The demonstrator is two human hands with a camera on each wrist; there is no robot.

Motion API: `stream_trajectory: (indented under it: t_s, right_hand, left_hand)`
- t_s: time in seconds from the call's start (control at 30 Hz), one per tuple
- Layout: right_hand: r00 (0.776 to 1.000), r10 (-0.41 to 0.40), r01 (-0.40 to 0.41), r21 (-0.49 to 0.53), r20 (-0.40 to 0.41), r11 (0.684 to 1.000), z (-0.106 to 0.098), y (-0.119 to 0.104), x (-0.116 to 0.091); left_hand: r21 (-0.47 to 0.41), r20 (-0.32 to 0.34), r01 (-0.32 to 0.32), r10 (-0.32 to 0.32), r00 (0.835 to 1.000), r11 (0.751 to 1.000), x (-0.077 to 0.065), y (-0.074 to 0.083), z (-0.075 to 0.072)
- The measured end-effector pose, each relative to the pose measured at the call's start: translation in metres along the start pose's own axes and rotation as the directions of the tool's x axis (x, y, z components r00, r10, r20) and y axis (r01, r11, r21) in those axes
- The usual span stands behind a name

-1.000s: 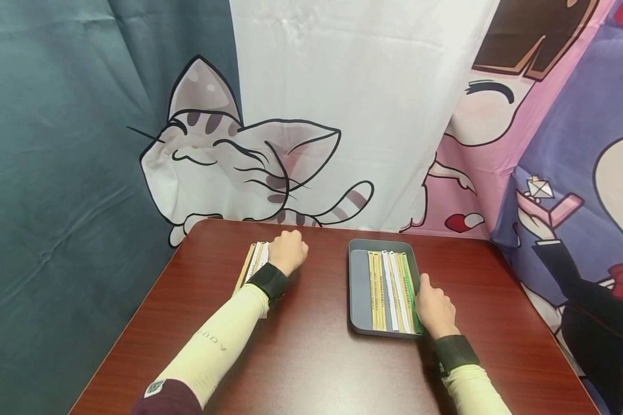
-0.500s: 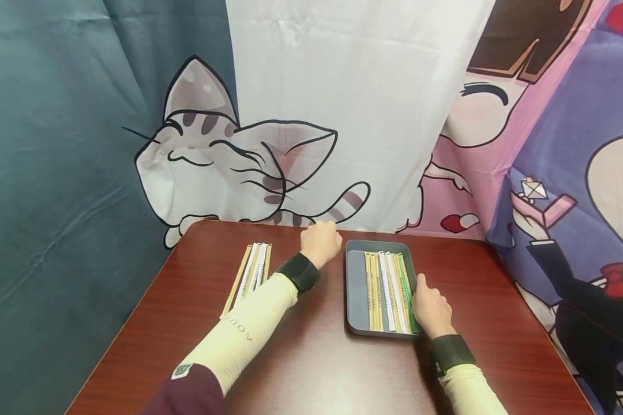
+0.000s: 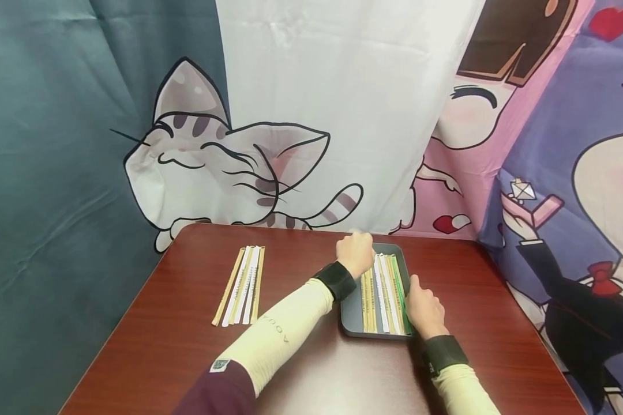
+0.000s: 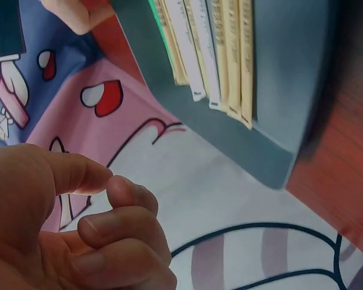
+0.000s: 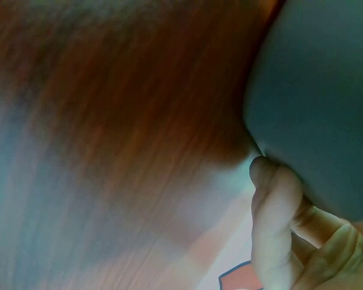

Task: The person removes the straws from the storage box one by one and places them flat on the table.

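Note:
My left hand point(image 3: 355, 253) is over the far left part of a grey rectangular tray point(image 3: 352, 320). In the left wrist view its fingers point(image 4: 124, 226) are loosely bent, the thumb tip close to the index finger, and nothing shows between them. My right hand point(image 3: 427, 308) holds the tray's right side, with the thumb along the rim; the right wrist view shows bent fingers point(image 5: 275, 205) against the outer wall. In the tray lies a row of long slim strips point(image 3: 386, 294) with printed writing, in yellow, white and green. The left hand hides their far left ends.
A fanned group of similar yellow and white strips point(image 3: 244, 288) lies at the left on the brown wooden table point(image 3: 301, 369). Behind the table hangs a curtain point(image 3: 394, 104) with a cartoon cat and figures, close to the far edge.
My left hand has moved right, from beside the left group of strips to over the tray, uncovering that group. The right hand has stayed at the tray's right side.

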State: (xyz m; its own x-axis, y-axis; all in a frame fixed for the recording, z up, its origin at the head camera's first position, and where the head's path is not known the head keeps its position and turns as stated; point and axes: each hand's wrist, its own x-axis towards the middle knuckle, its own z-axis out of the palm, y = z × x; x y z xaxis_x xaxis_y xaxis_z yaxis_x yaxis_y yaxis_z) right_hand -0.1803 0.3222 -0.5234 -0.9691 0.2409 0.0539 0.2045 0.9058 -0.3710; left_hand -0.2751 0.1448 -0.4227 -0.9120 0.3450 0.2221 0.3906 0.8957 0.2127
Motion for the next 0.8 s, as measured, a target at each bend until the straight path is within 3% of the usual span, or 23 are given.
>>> stream_trajectory:
  t_s: [0.4,0.8]
  right_hand:
    - [1.0,0.006,-0.006,0.0,-0.004,1.0,-0.002,0.0,0.001]
    - [1.0,0.019,-0.019,-0.011,-0.002,1.0,-0.002,-0.001,0.0]
  left_hand:
    - [0.001,0.072,0.015,-0.015,0.997,1.0,0.005,0.023,0.023]
    - [0.033,0.141,0.044,-0.049,0.989,0.998,0.003,0.037,0.067]
